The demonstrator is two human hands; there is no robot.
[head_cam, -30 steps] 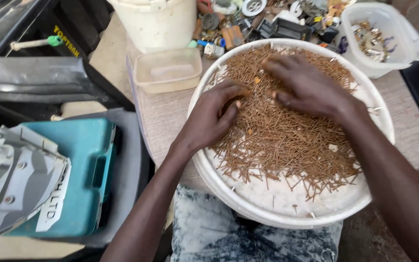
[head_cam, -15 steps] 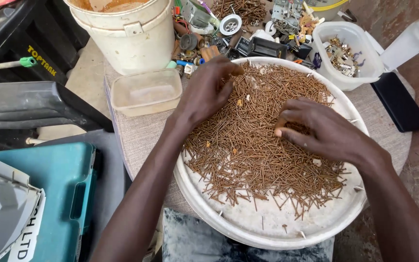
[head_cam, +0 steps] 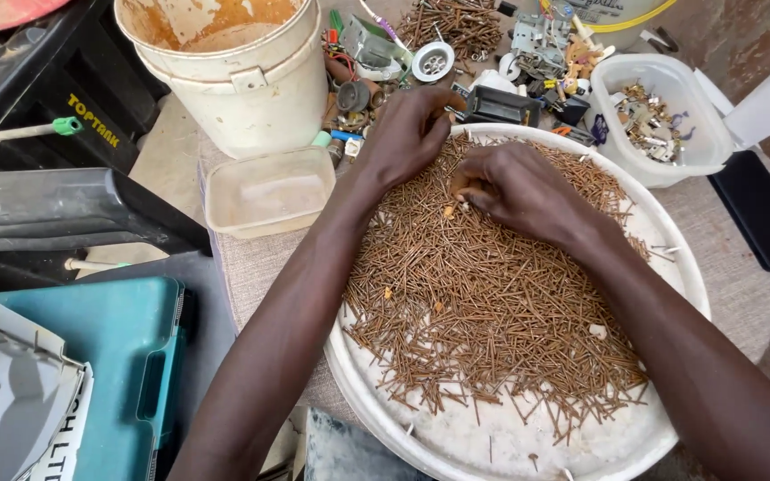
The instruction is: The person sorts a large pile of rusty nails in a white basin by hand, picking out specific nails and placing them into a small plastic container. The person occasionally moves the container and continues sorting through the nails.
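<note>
A wide white round tray (head_cam: 670, 267) near the worktop's front edge holds a spread of rusty brown nails (head_cam: 483, 312). Both hands rest on the nails at the tray's far side: the left hand (head_cam: 407, 134) curled, fingers bent down into them, the right hand (head_cam: 514, 191) pinching a small pale bit. Beside the tray's left sits an empty shallow tub (head_cam: 265, 191); behind it stands a stained white bucket (head_cam: 242, 80). At the far right, a clear tub (head_cam: 670, 116) holds small metal parts.

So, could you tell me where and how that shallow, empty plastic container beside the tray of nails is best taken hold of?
Probably by the rim of the shallow plastic container, along its near long edge, coming from above and the front. It sits upright and open, the lip protrudes, the bucket crowds its far side, and the left hand is closest.
</note>
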